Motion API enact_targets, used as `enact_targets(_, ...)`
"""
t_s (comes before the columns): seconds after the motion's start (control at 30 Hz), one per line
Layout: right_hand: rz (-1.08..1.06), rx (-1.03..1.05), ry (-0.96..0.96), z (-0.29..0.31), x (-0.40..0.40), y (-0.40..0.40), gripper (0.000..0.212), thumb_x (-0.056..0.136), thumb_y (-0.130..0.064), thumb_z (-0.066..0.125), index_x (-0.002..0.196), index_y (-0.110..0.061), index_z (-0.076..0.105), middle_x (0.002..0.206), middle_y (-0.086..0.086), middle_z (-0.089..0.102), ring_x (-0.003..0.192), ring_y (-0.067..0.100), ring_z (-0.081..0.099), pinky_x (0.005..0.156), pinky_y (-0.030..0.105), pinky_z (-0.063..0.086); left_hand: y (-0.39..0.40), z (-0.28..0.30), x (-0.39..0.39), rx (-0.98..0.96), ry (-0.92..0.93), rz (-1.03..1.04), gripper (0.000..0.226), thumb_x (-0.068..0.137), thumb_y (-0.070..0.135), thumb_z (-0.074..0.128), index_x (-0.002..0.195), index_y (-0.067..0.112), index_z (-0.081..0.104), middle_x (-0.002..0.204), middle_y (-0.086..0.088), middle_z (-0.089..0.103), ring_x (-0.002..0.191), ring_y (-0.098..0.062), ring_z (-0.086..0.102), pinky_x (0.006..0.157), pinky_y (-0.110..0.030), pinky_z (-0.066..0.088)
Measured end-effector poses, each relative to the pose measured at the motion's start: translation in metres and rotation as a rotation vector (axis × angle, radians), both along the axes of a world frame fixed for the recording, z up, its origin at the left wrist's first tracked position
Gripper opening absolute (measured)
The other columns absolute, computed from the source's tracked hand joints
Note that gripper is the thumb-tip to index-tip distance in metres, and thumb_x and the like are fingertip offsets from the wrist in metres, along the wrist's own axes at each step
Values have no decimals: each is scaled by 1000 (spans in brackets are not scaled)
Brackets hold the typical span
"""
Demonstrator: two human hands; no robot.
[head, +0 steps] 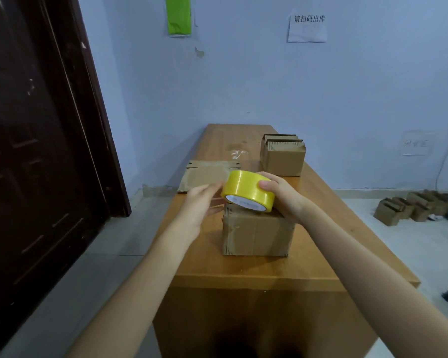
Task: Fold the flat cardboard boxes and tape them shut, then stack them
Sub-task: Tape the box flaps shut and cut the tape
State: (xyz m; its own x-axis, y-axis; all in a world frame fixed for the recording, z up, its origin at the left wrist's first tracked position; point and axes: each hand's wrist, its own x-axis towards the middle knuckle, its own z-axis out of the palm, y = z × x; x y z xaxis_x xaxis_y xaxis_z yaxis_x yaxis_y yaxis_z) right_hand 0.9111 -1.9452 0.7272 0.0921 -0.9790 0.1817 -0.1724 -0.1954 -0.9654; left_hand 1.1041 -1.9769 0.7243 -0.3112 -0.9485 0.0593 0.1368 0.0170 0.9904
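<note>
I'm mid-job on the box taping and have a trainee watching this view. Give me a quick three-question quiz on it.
1. True or false: the right hand has its grip on the yellow tape roll.
2. Where does the flat unfolded cardboard lie? A) on the floor B) on the table's left edge, beyond the left hand C) on the near box
3. Fill in: the box at the far right of the table has its top ____.

Key: 1 true; 2 B; 3 open

A dark door (36, 151) stands left; a green sheet (178, 16) and paper notice (307, 28) hang on the wall (269, 81).
</note>
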Motion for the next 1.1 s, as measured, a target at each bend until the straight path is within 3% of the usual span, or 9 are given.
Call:
enact_targets(0.17,-90,-19,-33,-1,3,0,69,57,-61,64,108,-16,58,98,4,64,85,16,63,74,27,51,-6,3,-10,98,72,43,20,92,27,59,81,11,63,76,-2,65,69,-12,60,58,-20,50)
enact_targets(0.23,-145,12,-63,-1,4,-2,80,61,-72,65,113,-12,59,111,13,66,101,26,64,91,38,52,-7,6,-14,184,97,50,18,91,27,62,80,13,62,71,0,63,66,-12,58,53,-19,48)
enact_targets(0.4,-175,68,-73,4,10,-4,61,93,-62,31,105,-15,68,108,8,70,104,21,64,101,36,45,-11,8,-23,322,123,126,21,94,12,55,73,15,56,42,6,58,43,-5,54,37,-12,40)
enact_targets(0.5,-169,67,107,0,6,-4,69,83,-71,47,114,-9,54,116,13,60,99,17,59,95,33,46,-13,8,-23,295,92,159,22,93,9,54,72,13,55,52,2,60,42,-6,55,38,-14,42)
enact_targets(0.57,-126,51,203,-1,3,1,69,71,-58,68,118,-17,38,110,4,52,92,11,54,82,26,46,-14,8,-20,271,73,157,22,93,9,55,71,13,55,57,0,60,47,-7,55,40,-14,43)
enact_targets(0.67,-95,3,190,1,1,5,92,48,-55,73,124,-23,33,111,-4,46,95,8,53,80,24,47,-16,8,-17,213,32,141,22,91,10,59,70,13,55,50,5,61,45,-4,58,42,-15,41)
enact_targets(0.8,73,-2,323,4,-2,6,111,53,-36,85,142,-32,17,129,-18,37,113,-1,49,87,16,45,-18,7,-13,124,-34,158,25,91,6,58,66,9,56,48,4,58,40,-3,55,37,-14,41)
enact_targets(0.97,-174,-16,185,-2,2,5,65,78,-20,79,127,-25,37,114,-3,60,101,10,62,86,27,51,-19,9,-14,128,-88,144,24,91,3,58,67,7,57,64,-6,57,46,-8,57,36,-15,42)
enact_targets(1.1,-261,-108,146,-2,8,7,27,92,-33,60,110,-15,50,95,-7,58,86,3,56,70,10,43,-20,2,-24,212,-40,158,22,92,0,55,71,6,54,66,-8,55,33,-3,54,34,-14,41)
